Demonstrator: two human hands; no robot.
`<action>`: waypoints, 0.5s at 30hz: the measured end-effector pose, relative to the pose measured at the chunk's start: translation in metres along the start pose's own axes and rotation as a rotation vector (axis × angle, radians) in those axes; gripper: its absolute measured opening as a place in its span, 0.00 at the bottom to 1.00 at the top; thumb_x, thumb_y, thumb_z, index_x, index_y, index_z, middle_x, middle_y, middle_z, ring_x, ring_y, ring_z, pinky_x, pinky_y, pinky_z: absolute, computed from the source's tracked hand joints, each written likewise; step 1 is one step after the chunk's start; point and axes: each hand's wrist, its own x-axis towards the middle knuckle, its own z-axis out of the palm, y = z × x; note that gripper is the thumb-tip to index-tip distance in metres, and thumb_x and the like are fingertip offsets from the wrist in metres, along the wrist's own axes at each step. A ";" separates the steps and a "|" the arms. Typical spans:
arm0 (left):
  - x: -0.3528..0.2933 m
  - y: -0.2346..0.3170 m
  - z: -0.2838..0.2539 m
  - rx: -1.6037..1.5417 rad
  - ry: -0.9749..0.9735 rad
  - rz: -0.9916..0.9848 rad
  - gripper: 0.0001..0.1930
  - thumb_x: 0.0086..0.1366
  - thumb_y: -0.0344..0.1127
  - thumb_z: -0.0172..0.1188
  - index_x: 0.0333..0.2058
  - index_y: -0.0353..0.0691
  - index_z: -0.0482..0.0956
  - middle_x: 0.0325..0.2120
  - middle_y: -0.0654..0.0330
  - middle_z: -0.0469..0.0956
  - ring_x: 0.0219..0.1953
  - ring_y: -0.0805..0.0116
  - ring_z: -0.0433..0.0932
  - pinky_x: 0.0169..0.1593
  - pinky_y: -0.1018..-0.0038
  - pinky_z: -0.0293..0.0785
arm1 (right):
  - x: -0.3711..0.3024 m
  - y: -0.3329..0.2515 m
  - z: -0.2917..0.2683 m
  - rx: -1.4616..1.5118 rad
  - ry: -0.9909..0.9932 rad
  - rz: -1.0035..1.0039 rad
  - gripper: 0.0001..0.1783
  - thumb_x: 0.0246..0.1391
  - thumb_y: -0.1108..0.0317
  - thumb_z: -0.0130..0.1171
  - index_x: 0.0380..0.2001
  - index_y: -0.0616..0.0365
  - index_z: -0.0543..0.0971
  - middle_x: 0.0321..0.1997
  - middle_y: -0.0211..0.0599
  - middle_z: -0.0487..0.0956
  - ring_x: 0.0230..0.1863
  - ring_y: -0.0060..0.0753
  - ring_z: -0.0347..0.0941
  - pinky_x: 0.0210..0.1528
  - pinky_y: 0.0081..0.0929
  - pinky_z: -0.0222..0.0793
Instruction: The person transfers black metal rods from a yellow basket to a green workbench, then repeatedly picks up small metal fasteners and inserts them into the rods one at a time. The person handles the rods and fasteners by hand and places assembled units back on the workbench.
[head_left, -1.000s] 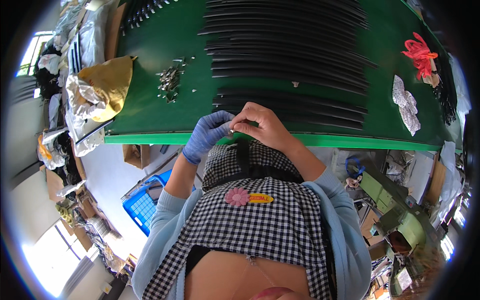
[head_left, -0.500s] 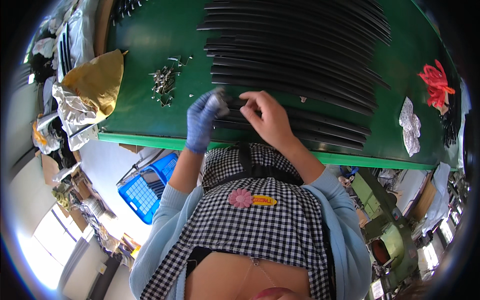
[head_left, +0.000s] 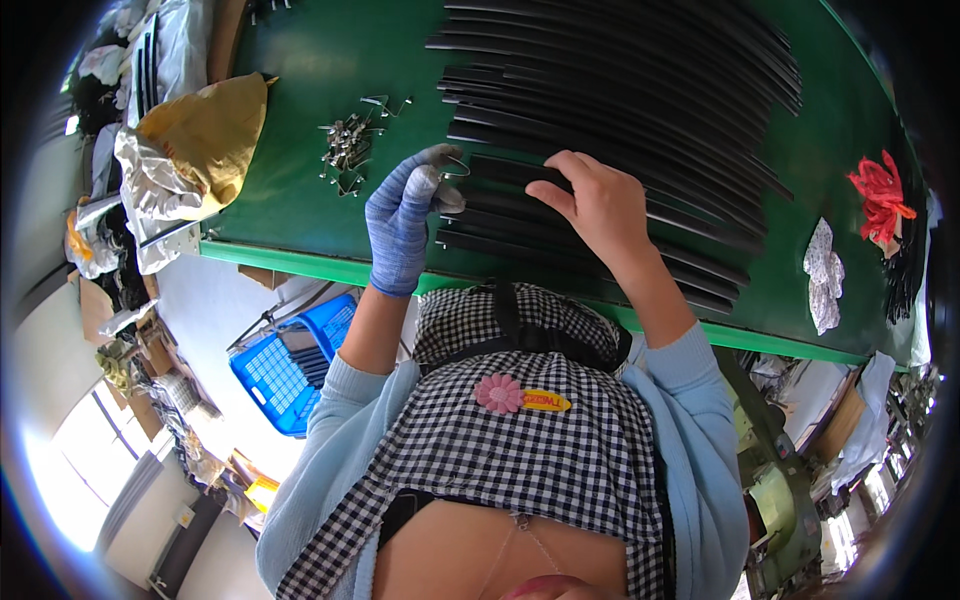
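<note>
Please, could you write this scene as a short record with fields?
Left hand: blue-gloved, holding a bent metal clip
Right hand: bare, over the black strips; grip unclear
Clip pile: on the green table, left of the strips
Red bundle: on the table, far right
Blue basket: lower left, beyond the table edge

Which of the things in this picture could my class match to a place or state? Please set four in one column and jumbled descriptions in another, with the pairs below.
Column one
1. left hand
2. small metal pieces
3. right hand
4. plastic basket

Column two
A. bare, with no glove
B. at lower left, below the near edge of the green table
C. in a blue-grey glove
D. heaped to the left of the black strips

Pairs: 1-C, 2-D, 3-A, 4-B
</note>
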 end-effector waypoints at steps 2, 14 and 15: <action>-0.005 0.005 0.000 0.010 0.017 0.063 0.26 0.72 0.49 0.54 0.51 0.28 0.78 0.39 0.55 0.82 0.29 0.74 0.80 0.38 0.77 0.79 | -0.001 -0.010 -0.017 0.048 -0.036 -0.002 0.23 0.54 0.42 0.62 0.29 0.54 0.79 0.17 0.26 0.75 0.15 0.26 0.72 0.16 0.21 0.64; -0.018 0.017 0.003 -0.393 -0.574 0.066 0.35 0.58 0.55 0.69 0.56 0.35 0.73 0.38 0.54 0.72 0.31 0.64 0.81 0.32 0.68 0.85 | -0.025 -0.046 -0.072 0.305 -0.106 0.016 0.25 0.51 0.42 0.63 0.30 0.56 0.80 0.24 0.31 0.80 0.20 0.32 0.76 0.21 0.25 0.67; -0.021 0.016 0.005 -0.388 -0.527 0.022 0.41 0.56 0.57 0.70 0.60 0.35 0.70 0.36 0.56 0.70 0.29 0.66 0.80 0.30 0.70 0.84 | -0.026 -0.048 -0.075 0.306 -0.090 0.021 0.25 0.51 0.41 0.63 0.30 0.56 0.80 0.24 0.31 0.80 0.20 0.32 0.76 0.21 0.25 0.67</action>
